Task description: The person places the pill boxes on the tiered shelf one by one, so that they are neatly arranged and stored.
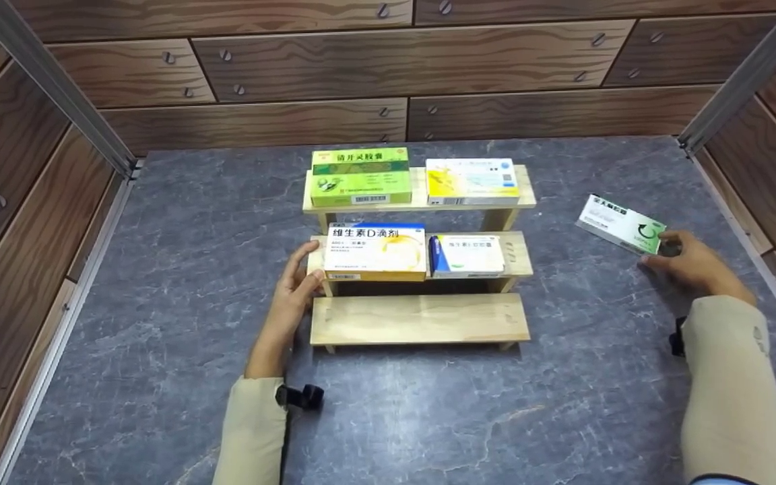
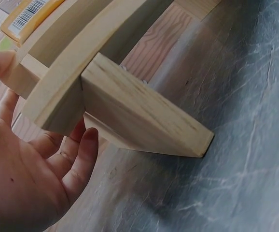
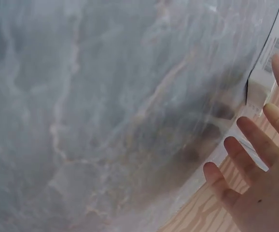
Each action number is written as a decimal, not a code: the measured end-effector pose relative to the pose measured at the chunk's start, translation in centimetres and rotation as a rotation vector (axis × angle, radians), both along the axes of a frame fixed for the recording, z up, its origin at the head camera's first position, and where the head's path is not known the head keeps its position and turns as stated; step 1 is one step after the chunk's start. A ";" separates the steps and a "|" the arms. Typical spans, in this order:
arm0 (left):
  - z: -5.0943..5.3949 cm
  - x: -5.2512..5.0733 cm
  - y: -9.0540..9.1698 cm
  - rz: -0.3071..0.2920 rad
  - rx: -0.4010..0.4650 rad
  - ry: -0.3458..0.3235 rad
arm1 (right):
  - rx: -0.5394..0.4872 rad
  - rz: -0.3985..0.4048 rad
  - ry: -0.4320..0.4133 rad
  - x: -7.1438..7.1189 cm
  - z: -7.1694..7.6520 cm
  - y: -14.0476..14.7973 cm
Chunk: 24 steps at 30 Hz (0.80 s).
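My left hand (image 1: 294,286) holds the left end of a stepped wooden shelf (image 1: 422,320) at its middle tier. In the left wrist view, the fingers (image 2: 84,159) bend round the shelf's side. To the right, my right hand (image 1: 698,266) has thumb and index finger at the near end of a white and green medicine box (image 1: 620,222) lying on the table. The other fingers (image 3: 221,181) are spread in the right wrist view, where only part of the box (image 3: 270,63) shows.
On the top tier stand a green box (image 1: 361,178) and a yellow and white box (image 1: 472,182). A vitamin D drops box (image 1: 374,252) and a blue and white box (image 1: 469,256) sit on the middle tier. Wood-patterned walls (image 1: 307,67) enclose the dark marbled table (image 1: 415,417).
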<state>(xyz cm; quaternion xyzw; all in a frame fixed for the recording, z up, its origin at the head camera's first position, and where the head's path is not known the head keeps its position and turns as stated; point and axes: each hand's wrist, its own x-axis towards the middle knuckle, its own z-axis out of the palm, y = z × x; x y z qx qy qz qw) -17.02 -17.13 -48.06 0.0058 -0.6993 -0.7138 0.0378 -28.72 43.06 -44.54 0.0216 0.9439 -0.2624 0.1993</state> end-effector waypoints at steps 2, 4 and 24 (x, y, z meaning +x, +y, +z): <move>-0.1 0.0 -0.1 -0.003 -0.011 0.006 | 0.022 0.014 0.041 -0.2 0.0 -0.1; 0.0 0.0 -0.1 -0.002 -0.021 0.006 | 0.041 0.025 0.082 -0.5 0.0 -0.2; -0.2 -0.1 -0.1 -0.014 0.015 0.023 | 0.046 0.067 0.128 -2.1 -0.9 -2.0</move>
